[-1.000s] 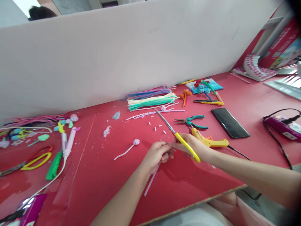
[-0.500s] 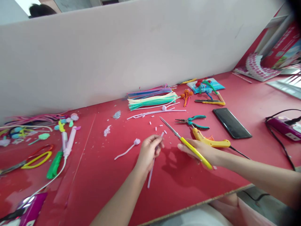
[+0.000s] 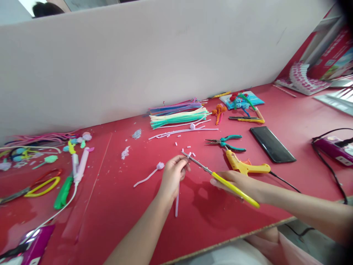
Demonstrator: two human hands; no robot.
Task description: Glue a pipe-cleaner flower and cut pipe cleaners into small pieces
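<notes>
My left hand [image 3: 173, 173] pinches a pale lilac pipe cleaner [image 3: 177, 204], whose tail hangs down below my fingers and whose tip pokes out above them. In my right hand [image 3: 234, 182] are yellow-handled scissors [image 3: 234, 188]; their blades lie across the pipe cleaner's tip, just above my left fingertips. Several short cut lilac pieces [image 3: 193, 154] are scattered on the table beyond the blades. Left of my left hand rests a lilac pipe cleaner flower [image 3: 160, 166] on a bent stem.
Behind lie pipe cleaner bundles [image 3: 179, 118]. To the right are teal-handled pliers [image 3: 231, 142], a yellow glue gun [image 3: 245, 164] with its cord, and a black phone [image 3: 272, 144]. At left are red-and-yellow scissors [image 3: 42, 187] and a pink-and-white glue gun [image 3: 82, 165].
The scissors have moved left, bringing their blades from beside the pipe cleaner onto its tip. My left hand still holds the pipe cleaner in nearly the same place.
</notes>
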